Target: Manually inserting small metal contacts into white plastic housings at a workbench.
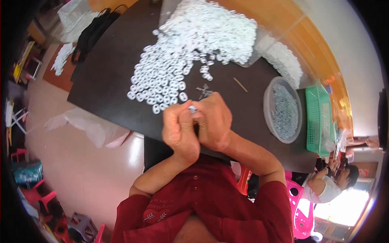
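Observation:
My left hand (pixel 177 126) and my right hand (pixel 214 120) are pressed together over the near edge of the dark table. Between their thumbs and fingertips they pinch a small white plastic piece (pixel 193 108), mostly hidden by the fingers. Just beyond my right hand lies a little heap of thin grey pieces (pixel 205 91), too small to name. Spread out past my left hand are many white oval plastic pieces with holes (pixel 160 83), leading back to a large pile (pixel 210 28). A few loose ones (pixel 206 73) sit apart from it.
On the right stand a round bowl (pixel 266 107) of small grey pieces and a green basket (pixel 313 121). A thin stick (pixel 240 84) lies on the dark table (pixel 247 109). More white pieces (pixel 283 60) are heaped behind. Another person (pixel 328 184) sits at right; a black bag (pixel 95 34) hangs at far left.

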{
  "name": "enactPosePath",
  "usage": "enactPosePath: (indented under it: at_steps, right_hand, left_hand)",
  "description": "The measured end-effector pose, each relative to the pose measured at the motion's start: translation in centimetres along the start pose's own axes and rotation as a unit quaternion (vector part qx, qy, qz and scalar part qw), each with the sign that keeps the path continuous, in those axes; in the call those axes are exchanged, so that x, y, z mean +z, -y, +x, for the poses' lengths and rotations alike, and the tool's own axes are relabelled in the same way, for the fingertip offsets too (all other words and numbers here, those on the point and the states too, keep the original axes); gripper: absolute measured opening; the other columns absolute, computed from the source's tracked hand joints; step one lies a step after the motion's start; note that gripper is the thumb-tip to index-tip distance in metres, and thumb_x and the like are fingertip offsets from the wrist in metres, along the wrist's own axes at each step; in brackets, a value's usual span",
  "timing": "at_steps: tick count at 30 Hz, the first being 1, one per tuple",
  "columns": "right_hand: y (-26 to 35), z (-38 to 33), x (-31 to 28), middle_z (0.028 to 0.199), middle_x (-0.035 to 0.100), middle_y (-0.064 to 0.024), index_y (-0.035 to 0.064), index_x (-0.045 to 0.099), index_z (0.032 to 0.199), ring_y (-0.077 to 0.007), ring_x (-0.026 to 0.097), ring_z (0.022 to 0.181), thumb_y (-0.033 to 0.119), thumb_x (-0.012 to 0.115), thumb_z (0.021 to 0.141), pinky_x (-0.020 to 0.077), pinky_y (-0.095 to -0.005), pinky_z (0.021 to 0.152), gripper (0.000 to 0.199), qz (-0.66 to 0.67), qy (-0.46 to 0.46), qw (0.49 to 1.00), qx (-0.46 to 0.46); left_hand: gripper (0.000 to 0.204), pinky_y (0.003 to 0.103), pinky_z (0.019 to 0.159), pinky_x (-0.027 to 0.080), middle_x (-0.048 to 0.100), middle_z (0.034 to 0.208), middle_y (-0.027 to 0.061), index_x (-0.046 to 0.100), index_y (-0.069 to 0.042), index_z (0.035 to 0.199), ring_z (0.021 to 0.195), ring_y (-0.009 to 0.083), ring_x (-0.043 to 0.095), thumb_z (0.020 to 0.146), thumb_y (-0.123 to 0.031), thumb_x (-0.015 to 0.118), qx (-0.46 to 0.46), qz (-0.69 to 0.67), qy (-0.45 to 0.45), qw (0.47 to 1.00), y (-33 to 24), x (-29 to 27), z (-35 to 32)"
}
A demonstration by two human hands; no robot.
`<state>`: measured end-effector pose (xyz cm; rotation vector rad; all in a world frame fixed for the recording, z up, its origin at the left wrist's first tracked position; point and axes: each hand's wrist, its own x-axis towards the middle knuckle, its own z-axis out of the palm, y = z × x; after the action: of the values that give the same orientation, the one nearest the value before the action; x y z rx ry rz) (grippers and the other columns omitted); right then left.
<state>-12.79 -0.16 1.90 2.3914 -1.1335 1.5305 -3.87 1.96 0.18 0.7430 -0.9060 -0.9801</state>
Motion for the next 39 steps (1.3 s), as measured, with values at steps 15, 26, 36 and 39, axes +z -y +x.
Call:
enactPosePath:
  at_steps: [15,26,36,39]
  right_hand:
    - [-0.5,0.8,-1.4,0.084,0.059,-0.0116,-0.0041,0.057,0.102,-0.0217,0.052,0.065,0.008,0.069,0.078,0.0426,-0.0293,0.057,0.029,0.093,0.019,0.995,0.015]
    - [0.0,0.3,-0.6,0.080,0.058,-0.0112,-0.0028,0.055,0.101,-0.0212,0.051,0.062,0.007,0.062,0.084,0.0403,-0.0299,0.053,0.021,0.082,0.019,0.996,0.025]
    - [-0.9,0.2,-2.5,0.081,0.061,-0.0112,-0.0021,0.059,0.094,-0.0236,0.056,0.065,-0.002,0.067,0.073,0.0448,-0.0315,0.057,0.023,0.067,0.009,0.997,0.047]
    - [-0.9,0.5,-5.0,0.078,0.060,-0.0089,-0.0008,0.061,0.090,-0.0198,0.056,0.065,-0.002,0.067,0.074,0.0444,-0.0300,0.057,0.017,0.055,0.073,0.987,0.131]
  left_hand:
    - [0.019,0.018,0.071,0.039,0.057,0.088,0.0021,0.059,0.005,0.097,0.075,0.0040,0.045,0.094,-0.012,0.051,-0.026,-0.004,0.060,0.998,-0.8,-1.2,1.6]
    - [0.017,0.018,0.062,0.039,0.051,0.084,0.0008,0.056,0.003,0.098,0.071,0.0038,0.043,0.096,-0.011,0.047,-0.006,-0.033,0.013,0.999,-0.4,-0.2,0.4]
    - [0.019,0.020,0.072,0.043,0.058,0.094,0.0037,0.059,0.004,0.108,0.079,0.0058,0.050,0.093,-0.003,0.048,-0.058,0.043,0.073,0.995,-0.9,-0.1,0.8]
    - [0.028,0.020,0.067,0.044,0.061,0.088,0.0054,0.051,0.004,0.121,0.074,0.0077,0.053,0.095,-0.006,0.046,-0.101,0.001,0.163,0.982,-1.2,-0.2,1.2]
